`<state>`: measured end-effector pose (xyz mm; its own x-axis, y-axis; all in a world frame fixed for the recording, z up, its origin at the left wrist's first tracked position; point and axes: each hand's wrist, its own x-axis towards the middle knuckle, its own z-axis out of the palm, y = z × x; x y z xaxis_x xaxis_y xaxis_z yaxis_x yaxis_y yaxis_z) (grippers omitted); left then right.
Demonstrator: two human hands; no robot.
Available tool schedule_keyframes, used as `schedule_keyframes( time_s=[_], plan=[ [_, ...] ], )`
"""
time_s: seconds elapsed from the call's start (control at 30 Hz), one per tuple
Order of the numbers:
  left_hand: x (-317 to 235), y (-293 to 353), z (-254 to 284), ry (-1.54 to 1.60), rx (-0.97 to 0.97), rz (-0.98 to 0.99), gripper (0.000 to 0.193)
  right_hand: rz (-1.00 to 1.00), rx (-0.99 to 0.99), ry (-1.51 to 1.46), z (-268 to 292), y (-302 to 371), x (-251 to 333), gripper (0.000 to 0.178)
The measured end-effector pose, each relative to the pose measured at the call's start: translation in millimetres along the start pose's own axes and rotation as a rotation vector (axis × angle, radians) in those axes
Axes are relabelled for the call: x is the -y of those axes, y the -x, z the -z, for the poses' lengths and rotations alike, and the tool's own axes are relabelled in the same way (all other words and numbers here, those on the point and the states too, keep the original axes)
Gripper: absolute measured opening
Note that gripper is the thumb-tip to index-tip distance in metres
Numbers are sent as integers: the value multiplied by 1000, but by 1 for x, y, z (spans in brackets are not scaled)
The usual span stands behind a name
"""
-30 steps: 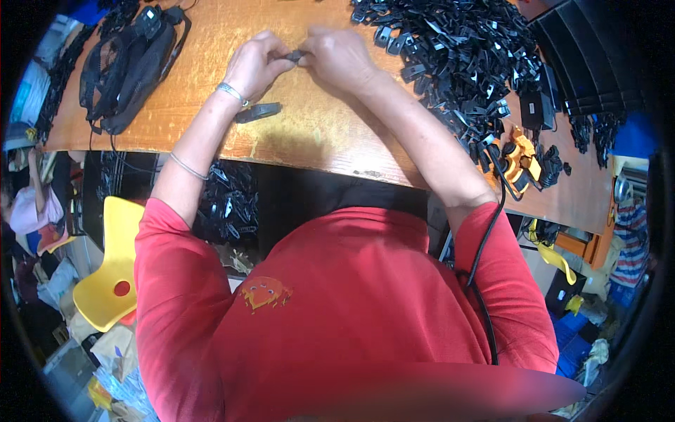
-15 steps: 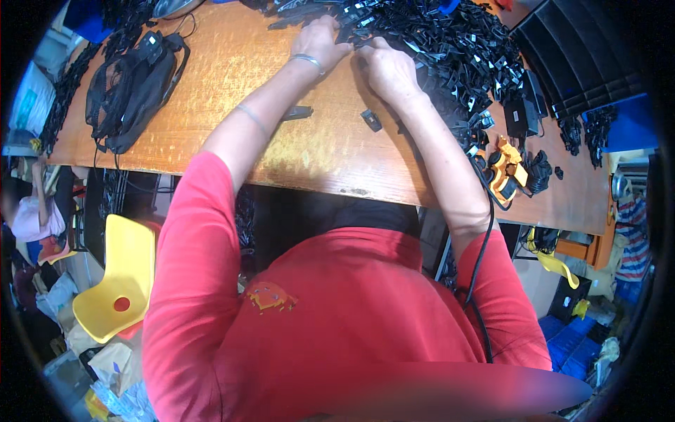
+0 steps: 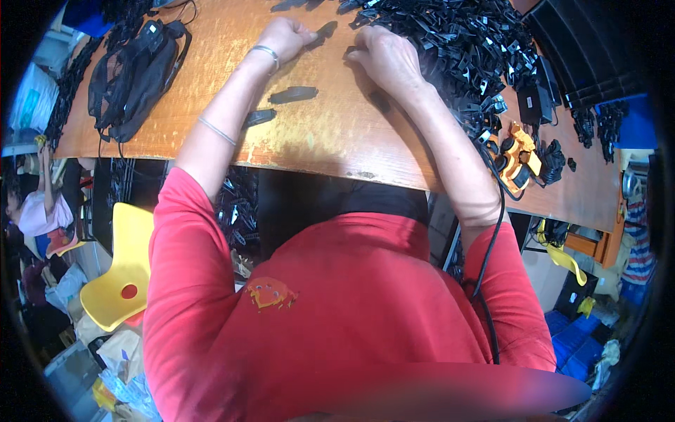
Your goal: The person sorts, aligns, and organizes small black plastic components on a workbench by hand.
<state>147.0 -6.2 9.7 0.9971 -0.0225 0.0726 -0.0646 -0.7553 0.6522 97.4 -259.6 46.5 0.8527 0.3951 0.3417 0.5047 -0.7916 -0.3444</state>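
My left hand, over the far middle of the wooden table, pinches one end of a long, dark plastic piece. To its right, my right hand has its fingers curled. A small dark bit shows at those fingertips, too little to name. Two black plastic pieces, one long and flat and one shorter, lie near my left forearm. Another small dark piece rests under my right wrist. Beyond my right hand spreads a big heap of black plastic clips.
A black mesh bag lies on the table's left. On the right are an orange-yellow tool, a black box-shaped adapter and a dark crate. A black cable hangs along my right arm. A yellow chair stands lower left.
My hands have moved apart, the left one leftward from the heap's edge with a dark piece in its fingers. A long black piece now lies on the table near my left forearm.
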Motion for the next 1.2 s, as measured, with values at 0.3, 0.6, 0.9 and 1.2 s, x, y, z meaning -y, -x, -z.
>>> schedule_keyframes(
  time_s=[0.3,0.6,0.9,1.2],
  plan=[
    [-16,24,18,-404,-93,-160,19,124,196,218,-7,8,19,23],
    [-2,28,26,-454,-66,-554,24,66,-46,3,-16,-9,28,29],
    [15,44,18,-84,-31,-415,22,35,11,40,-38,-24,22,29],
    [19,44,11,-45,-32,-392,22,147,40,73,-56,-38,14,20]
  ],
)
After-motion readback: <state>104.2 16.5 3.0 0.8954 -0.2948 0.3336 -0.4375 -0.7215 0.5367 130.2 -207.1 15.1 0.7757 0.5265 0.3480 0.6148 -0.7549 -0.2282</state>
